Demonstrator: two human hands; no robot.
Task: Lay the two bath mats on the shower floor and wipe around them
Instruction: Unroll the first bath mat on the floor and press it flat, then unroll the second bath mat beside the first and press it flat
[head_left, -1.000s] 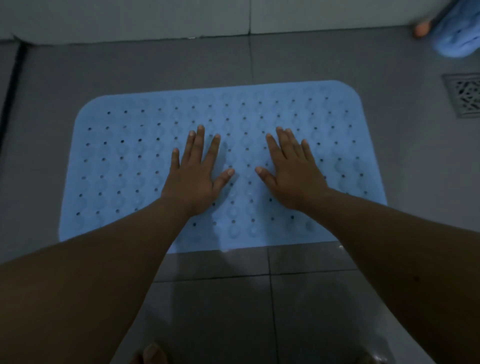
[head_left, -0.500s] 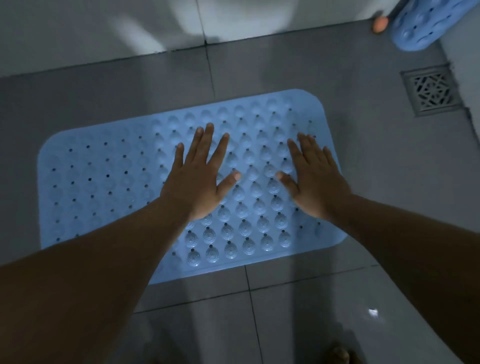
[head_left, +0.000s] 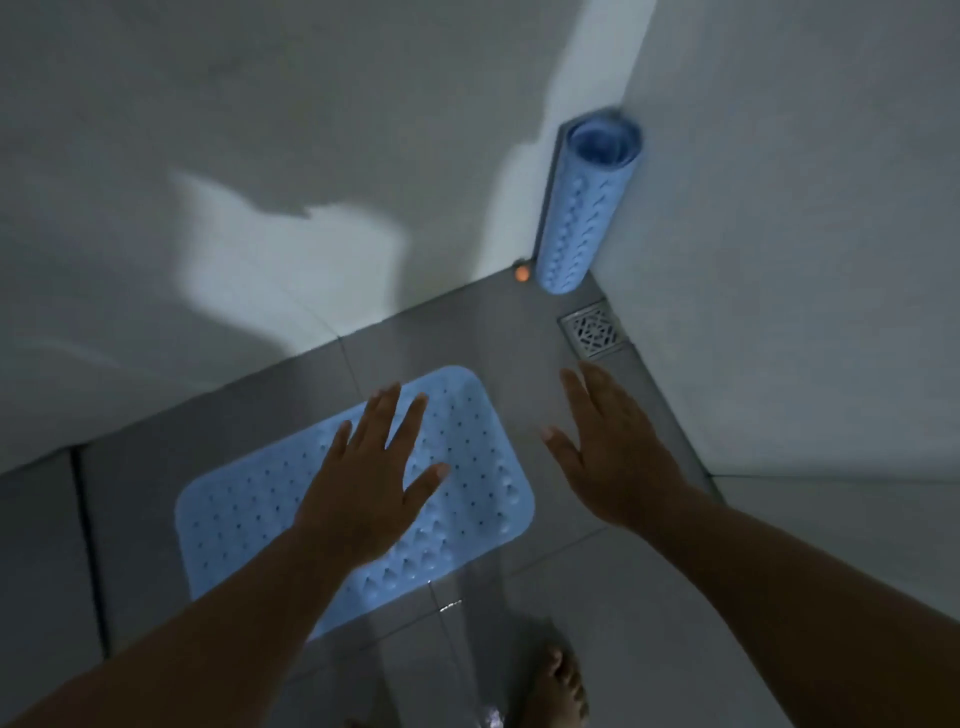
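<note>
A light blue bath mat (head_left: 249, 514) with small holes and bumps lies flat on the grey shower floor (head_left: 519, 364). My left hand (head_left: 374, 478) hovers above the mat's right half, fingers spread and straight, holding nothing. My right hand (head_left: 613, 452) is off the mat, over the bare floor to its right, fingers straight and held together, also holding nothing. A second blue mat (head_left: 587, 208), rolled into a tube, stands upright in the far corner where the two walls meet.
A square metal floor drain (head_left: 595, 328) sits by the right wall, just beyond my right hand. A small orange object (head_left: 521, 272) lies at the foot of the rolled mat. My bare foot (head_left: 556, 691) stands at the bottom. Pale walls close the back and right sides.
Both hands have lifted off the flat mat. My right hand moved right, past the mat's edge. The view swung up and right, bringing the rolled mat in the corner fully into sight.
</note>
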